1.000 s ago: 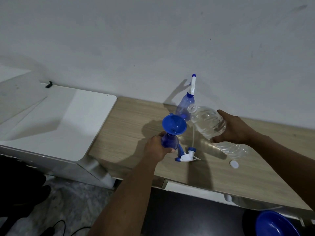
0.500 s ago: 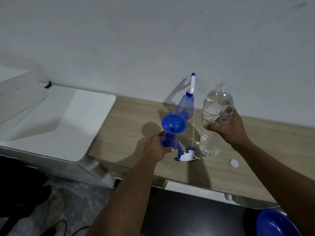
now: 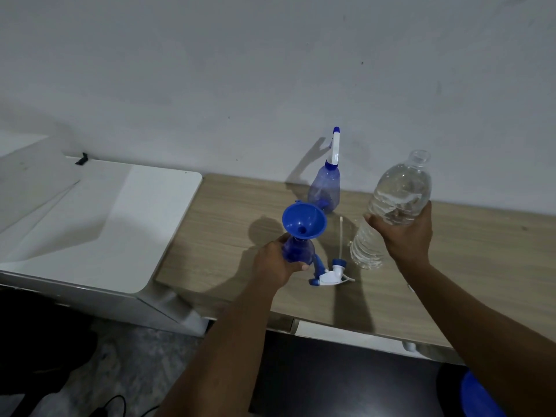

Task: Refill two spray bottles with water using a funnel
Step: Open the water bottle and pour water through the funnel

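Observation:
A blue funnel (image 3: 304, 221) sits in the neck of a blue spray bottle (image 3: 298, 251) near the wooden table's front edge. My left hand (image 3: 272, 263) grips this bottle's body. Its white and blue spray head (image 3: 331, 273) lies on the table just to the right, dip tube pointing back. My right hand (image 3: 401, 233) holds a clear, uncapped water bottle (image 3: 391, 203) upright, its base on or just above the table. A second blue spray bottle (image 3: 326, 191), spray head on, stands by the wall.
The wooden table (image 3: 228, 224) runs along a white wall. A white surface (image 3: 99, 224) adjoins it on the left. A blue bowl-like object (image 3: 478, 398) shows at the bottom right, below the table. Dark floor and a cable lie at the lower left.
My right hand tipped the water bottle from a tilt towards the funnel back to upright and moved it right, away from the funnel. My left hand stayed on the spray bottle.

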